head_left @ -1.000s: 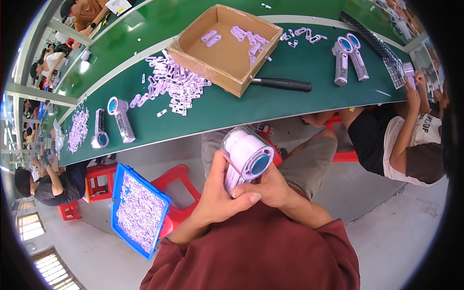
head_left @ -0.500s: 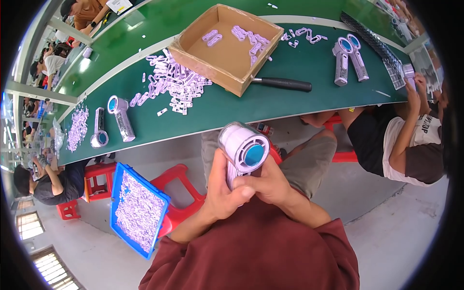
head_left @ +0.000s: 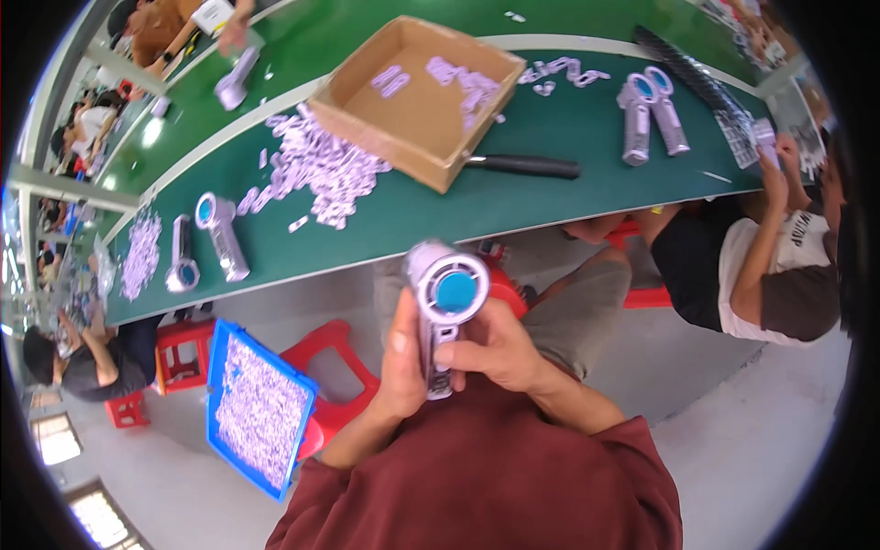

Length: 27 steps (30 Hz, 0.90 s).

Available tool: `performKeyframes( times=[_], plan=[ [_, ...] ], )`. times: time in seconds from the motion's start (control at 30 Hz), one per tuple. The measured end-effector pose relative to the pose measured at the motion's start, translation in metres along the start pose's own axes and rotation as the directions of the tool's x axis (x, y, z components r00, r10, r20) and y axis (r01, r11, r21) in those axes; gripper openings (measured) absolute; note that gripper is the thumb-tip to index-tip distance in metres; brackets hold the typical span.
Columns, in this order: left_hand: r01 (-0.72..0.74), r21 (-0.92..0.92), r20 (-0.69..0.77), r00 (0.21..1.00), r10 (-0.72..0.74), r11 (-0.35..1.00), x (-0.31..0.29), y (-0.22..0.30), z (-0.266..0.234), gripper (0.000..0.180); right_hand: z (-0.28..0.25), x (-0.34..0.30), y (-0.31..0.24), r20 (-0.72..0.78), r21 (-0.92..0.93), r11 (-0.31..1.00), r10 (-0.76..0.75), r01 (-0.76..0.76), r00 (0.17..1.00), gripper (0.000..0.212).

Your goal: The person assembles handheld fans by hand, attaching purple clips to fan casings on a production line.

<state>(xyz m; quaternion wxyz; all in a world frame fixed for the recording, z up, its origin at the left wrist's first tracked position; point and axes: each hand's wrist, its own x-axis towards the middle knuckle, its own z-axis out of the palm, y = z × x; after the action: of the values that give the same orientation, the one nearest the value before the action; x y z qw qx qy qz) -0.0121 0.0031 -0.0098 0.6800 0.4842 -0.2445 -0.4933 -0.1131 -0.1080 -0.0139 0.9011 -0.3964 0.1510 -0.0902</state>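
Between my two hands, in front of my chest, is a lilac handheld fan [head_left: 451, 291] with a round blue centre in its head. Its head points up and its handle hangs toward me. My left hand [head_left: 400, 363] is wrapped along the left side of the handle. My right hand [head_left: 500, 350] grips it from the right, the thumb lying across the front of the handle. Two similar fans, an upright one [head_left: 221, 236] and one turned head-down [head_left: 182, 257], lie at the table's left. Two more fans [head_left: 637, 124] lie side by side to the right.
On the green table [head_left: 385, 225] are a heap of small lilac parts [head_left: 321, 170], a cardboard box [head_left: 376, 137] holding more, and a black-handled tool [head_left: 527, 166]. A blue tray [head_left: 214, 403] of tiny parts rests on a red stool [head_left: 344, 362]. Co-workers sit on both sides.
The fan has tilted and shifted slightly left, so more of its handle shows. My right thumb now lies on the handle's front. Across the table, a person's hand now holds another fan.
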Motion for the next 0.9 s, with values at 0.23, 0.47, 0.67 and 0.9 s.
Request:
performKeyframes(
  times=[0.23, 0.47, 0.67, 0.9],
  plan=[
    [-0.057, 0.186, -0.168, 0.982, 0.089, 0.981, -0.004, -0.003, 0.006, 0.08, -0.004, 0.002, -0.006, 0.102, -0.284, 0.907, -0.294, 0.311, 0.95, 0.04],
    [-0.173, 0.32, 0.098, 0.984, 0.149, 0.931, 0.003, 0.018, 0.03, 0.113, -0.024, -0.016, -0.041, -0.065, -0.409, 0.833, -0.434, 0.373, 0.898, 0.047],
    [-0.739, 0.476, 0.208, 0.622, 0.755, 0.477, 0.009, 0.077, -0.021, 0.052, -0.117, -0.046, -0.108, -0.339, -0.035, 0.85, -0.505, 0.526, 0.794, 0.059],
    [-0.71, -0.564, 0.253, 0.338, 0.907, 0.422, -0.038, 0.15, -0.035, 0.039, -0.19, -0.089, -0.137, -0.381, -0.442, 0.814, -0.55, 0.376, 0.743, 0.055]
  ],
)
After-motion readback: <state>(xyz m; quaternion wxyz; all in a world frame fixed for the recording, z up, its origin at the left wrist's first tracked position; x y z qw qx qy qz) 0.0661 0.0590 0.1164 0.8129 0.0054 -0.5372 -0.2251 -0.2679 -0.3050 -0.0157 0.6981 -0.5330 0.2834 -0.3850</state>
